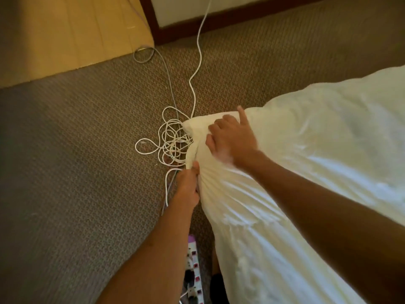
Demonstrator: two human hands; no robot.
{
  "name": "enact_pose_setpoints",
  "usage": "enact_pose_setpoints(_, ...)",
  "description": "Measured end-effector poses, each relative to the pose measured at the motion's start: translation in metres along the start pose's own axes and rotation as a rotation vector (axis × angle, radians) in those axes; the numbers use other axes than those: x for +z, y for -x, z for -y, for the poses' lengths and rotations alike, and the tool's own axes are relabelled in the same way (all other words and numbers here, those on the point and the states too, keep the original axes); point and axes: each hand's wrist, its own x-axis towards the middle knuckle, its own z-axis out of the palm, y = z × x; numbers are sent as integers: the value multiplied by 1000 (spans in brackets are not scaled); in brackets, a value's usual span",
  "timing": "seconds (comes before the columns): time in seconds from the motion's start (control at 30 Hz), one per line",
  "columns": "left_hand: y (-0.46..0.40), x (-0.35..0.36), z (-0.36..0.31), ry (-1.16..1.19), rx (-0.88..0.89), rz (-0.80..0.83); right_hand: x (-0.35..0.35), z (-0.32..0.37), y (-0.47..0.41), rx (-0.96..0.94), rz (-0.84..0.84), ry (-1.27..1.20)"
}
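A big white pillow in a white pillowcase (306, 172) fills the right half of the view, its corner pointing left over the carpet. My left hand (188, 187) grips the bunched edge of the case at the pillow's lower left side, with folds radiating from the grip. My right hand (230, 139) lies on top of the pillow's corner, fingers curled into the fabric and the index finger raised.
A tangle of white cable (171, 141) lies on the brown carpet (76, 161) just left of the pillow, with a grey cable (168, 84) running back to a wooden floor strip (72, 34). A white power strip (194, 270) lies near the bottom edge.
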Motion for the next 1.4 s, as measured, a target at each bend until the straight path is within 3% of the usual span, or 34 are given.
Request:
enact_pose_setpoints(0.23,20,-14,-79,138,-182,284,-20,19,-24,154,251,-73)
enact_pose_setpoints(0.3,-1,-1,-117,71,-200,340,-15,24,-32,215,221,-113)
enact_pose_setpoints(0.4,-41,30,-166,-107,-228,420,-5,31,-35,371,0,-193)
enact_pose_setpoints(0.53,-76,50,-210,-207,-232,270,-15,35,-38,645,-35,-469)
enact_pose_setpoints(0.63,-81,47,-241,-189,-171,216,-36,31,-52,1001,-213,-878)
enact_pose_setpoints(0.7,-72,48,-255,-176,-72,214,-50,31,-56,1192,-352,-1057)
enact_pose_setpoints(0.8,-26,57,-263,-346,203,292,-68,44,-49,1279,-433,-1208)
enact_pose_setpoints(0.87,21,63,-260,-622,452,466,-89,59,-35,1302,-504,-1341)
enact_pose_setpoints(0.97,87,56,-247,-989,668,811,-135,78,-9,1357,-713,-1514)
enact_pose_setpoints(1.07,129,38,-231,-1313,906,962,-188,92,16,1386,-831,-1694)
enact_pose_setpoints(1.17,166,33,-233,-1494,982,1052,-234,116,36,1465,-759,-1538)
enact_pose_setpoints(1.23,193,29,-235,-1550,1116,1107,-253,131,53,1618,-736,-1391)
enact_pose_setpoints(1.3,231,15,-228,-1604,1185,1176,-269,156,84,1735,-830,-1348)
enact_pose_setpoints(1.4,263,11,-223,-1663,1101,1223,-287,174,109,1782,-933,-1359)
